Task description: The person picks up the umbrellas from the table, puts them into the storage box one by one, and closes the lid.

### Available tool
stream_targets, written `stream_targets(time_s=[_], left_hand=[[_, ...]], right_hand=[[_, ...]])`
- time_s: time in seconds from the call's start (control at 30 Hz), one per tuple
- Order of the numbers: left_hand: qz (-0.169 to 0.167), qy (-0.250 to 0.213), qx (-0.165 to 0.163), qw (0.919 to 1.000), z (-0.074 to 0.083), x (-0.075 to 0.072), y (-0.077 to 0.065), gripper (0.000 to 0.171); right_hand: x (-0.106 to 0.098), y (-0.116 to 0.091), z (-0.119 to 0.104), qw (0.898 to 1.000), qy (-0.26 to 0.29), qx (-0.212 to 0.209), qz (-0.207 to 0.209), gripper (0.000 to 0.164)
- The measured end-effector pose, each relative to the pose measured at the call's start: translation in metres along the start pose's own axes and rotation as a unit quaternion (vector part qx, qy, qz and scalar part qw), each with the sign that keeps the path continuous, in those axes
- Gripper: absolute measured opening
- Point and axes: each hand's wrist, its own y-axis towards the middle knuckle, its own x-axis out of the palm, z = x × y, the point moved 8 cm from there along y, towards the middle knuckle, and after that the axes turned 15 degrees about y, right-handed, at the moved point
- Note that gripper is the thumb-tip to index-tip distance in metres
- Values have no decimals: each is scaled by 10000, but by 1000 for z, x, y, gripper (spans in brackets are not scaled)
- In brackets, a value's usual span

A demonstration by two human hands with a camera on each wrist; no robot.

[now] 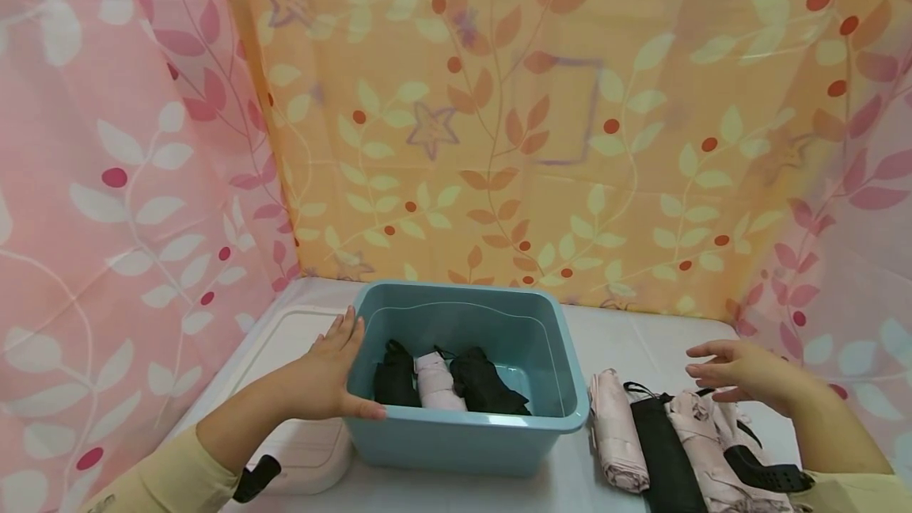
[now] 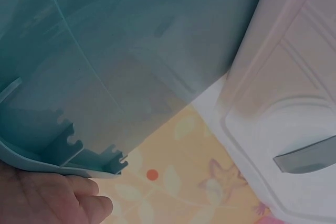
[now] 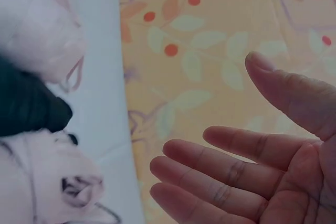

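My left hand (image 1: 324,374) rests against the left rim of a blue-green plastic bin (image 1: 463,442), fingers extended along the side and thumb over the front rim. Inside the bin lie a black fabric bundle (image 1: 396,377), a pale pink rolled one (image 1: 437,382) and a second black one (image 1: 487,382). Holding nothing, my right hand (image 1: 755,374) hovers with spread fingers over bundles to the right of the bin. These include a pink roll (image 1: 618,434), a black bundle with a loop (image 1: 666,450) and another pink roll (image 1: 701,442), resembling folded umbrellas.
A white lid (image 1: 313,450) lies flat on the table left of the bin, partly under my left forearm. The white table (image 1: 641,339) ends at an orange leaf-patterned curtain (image 1: 499,220). Pink patterned curtains (image 1: 142,260) hang at both sides.
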Motion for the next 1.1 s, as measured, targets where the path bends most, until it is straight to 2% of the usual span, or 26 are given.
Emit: stream_targets(time_s=[0.33, 0.57, 0.73, 0.9, 1.1], left_hand=[[55, 67, 26, 10000, -2, 2, 1, 131], [48, 84, 9, 10000, -3, 2, 1, 131], [44, 69, 27, 10000, -2, 0, 0, 131], [31, 2, 30, 10000, -1, -2, -2, 130], [-37, -33, 1, 10000, -1, -2, -3, 128]], right_hand=[[-8, -5, 59, 9982, 378, 464, 90, 56], [-5, -2, 87, 9962, 596, 616, 146, 51], [-6, 0, 99, 9948, 506, 809, 356, 38], [-5, 3, 103, 9914, 353, 1025, 737, 43], [6, 6, 98, 9953, 72, 764, 593, 35]])
